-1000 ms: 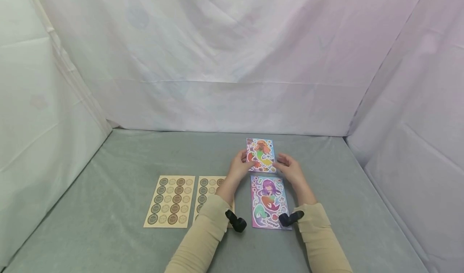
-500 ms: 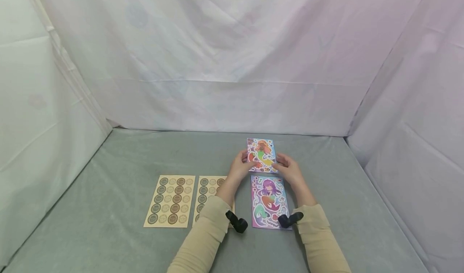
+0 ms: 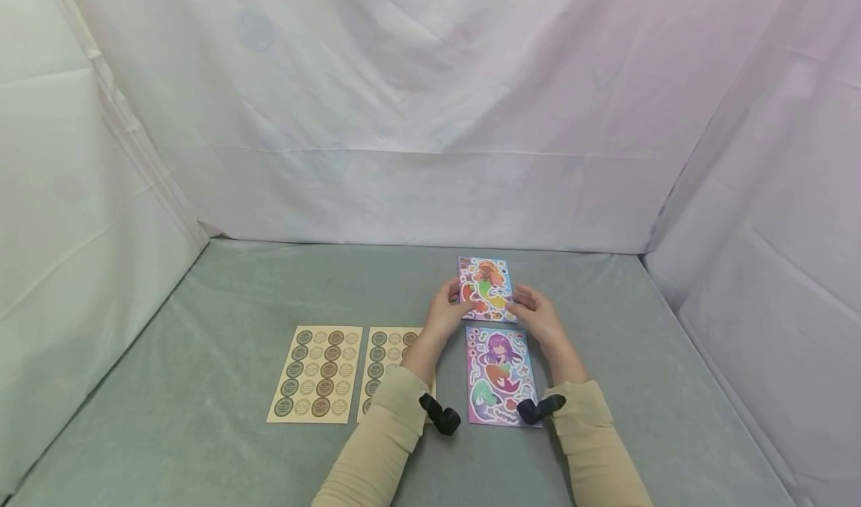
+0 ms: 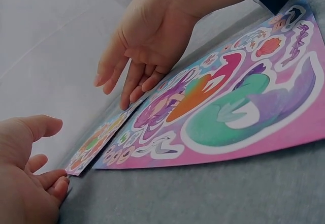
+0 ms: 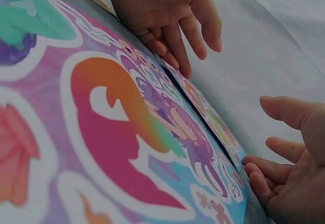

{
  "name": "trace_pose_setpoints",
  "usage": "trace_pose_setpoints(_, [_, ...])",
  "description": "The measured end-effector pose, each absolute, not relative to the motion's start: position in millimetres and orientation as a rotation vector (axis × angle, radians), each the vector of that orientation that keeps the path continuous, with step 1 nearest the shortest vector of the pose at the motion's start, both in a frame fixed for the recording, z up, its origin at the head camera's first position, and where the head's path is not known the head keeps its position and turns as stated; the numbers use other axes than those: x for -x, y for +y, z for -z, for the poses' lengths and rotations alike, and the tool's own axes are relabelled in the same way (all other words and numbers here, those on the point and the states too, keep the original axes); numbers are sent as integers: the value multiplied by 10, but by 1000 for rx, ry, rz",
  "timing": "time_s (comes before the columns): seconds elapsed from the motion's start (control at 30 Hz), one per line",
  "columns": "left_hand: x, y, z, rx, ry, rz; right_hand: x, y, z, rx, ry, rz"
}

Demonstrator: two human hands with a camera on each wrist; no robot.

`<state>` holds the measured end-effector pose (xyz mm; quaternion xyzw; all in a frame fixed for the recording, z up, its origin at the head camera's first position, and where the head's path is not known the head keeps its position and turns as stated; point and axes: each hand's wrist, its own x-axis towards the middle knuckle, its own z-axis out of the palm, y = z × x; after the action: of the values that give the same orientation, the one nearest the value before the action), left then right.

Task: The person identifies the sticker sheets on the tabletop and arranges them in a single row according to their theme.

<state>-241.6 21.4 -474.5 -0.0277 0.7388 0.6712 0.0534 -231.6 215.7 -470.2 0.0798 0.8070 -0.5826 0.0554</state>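
A mermaid sticker sheet [image 3: 486, 289] with an orange-haired figure lies flat on the grey cloth. My left hand [image 3: 444, 314] is at its left edge and my right hand [image 3: 540, 318] at its right edge. In the left wrist view, the fingertips of the left hand [image 4: 30, 170] touch the sheet's edge while the thumb stands raised off it. Likewise, the right hand [image 5: 292, 160] in the right wrist view has its fingertips at the edge, thumb apart. Between the forearms, nearer me, lies a second mermaid sticker sheet [image 3: 496, 376] with a purple-haired figure; a narrow gap separates the two.
To the left lie two tan sheets of round stickers, the outer tan sheet [image 3: 315, 374] and the inner tan sheet [image 3: 377, 357], partly covered by the left forearm. White cloth walls [image 3: 430, 193] close off the back and both sides of the grey table [image 3: 202, 372].
Both hands stay at the edges of the farther mermaid sheet, with barely any shift. All the sheets keep their places.
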Motion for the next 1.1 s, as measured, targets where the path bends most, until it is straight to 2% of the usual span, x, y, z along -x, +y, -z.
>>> trace_pose_setpoints(1.1, [2396,206,4817,99,2256,-2268,2323,2164,4698,-347,2273,2033])
